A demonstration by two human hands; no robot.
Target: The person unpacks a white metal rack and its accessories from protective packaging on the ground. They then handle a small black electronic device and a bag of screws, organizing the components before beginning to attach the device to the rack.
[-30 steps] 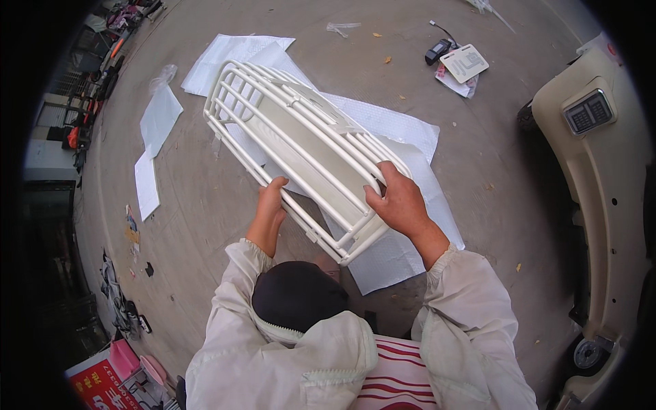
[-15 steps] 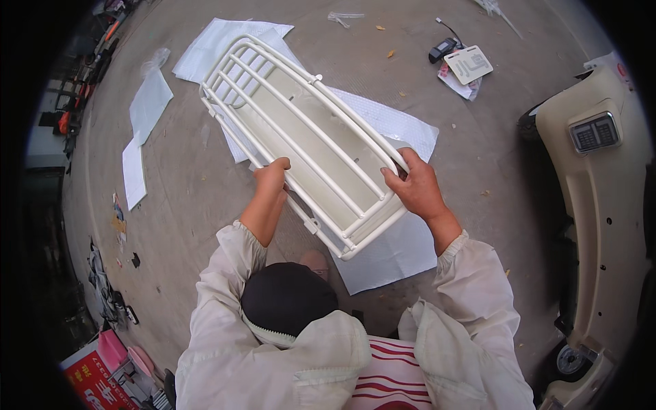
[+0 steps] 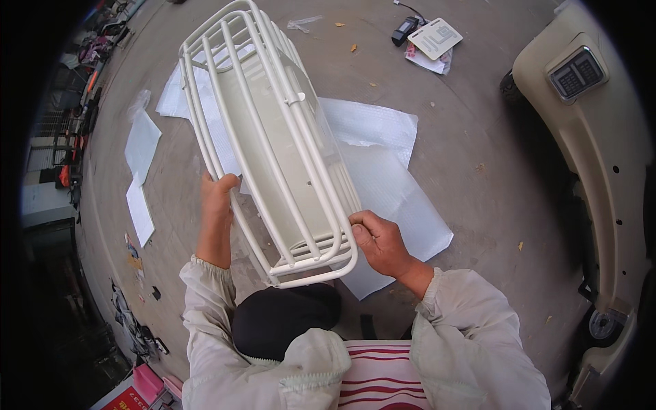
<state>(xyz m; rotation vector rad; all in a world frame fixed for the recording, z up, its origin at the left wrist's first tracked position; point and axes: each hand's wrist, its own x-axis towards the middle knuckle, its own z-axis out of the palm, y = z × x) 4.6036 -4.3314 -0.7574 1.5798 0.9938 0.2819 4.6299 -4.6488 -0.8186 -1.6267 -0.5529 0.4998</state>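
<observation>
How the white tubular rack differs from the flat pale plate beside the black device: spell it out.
The rack is a cage of tubes; the plate is a flat piece with grey marks. The rack is larger than the plate. The left hand and right hand hold the rack; the plate lies over a packet. Both are pale.

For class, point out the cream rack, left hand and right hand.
Cream rack (image 3: 290,152), head view: panel behind bars.
Left hand (image 3: 218,194), head view: near thumb base.
Right hand (image 3: 384,246), head view: back of hand.
</observation>
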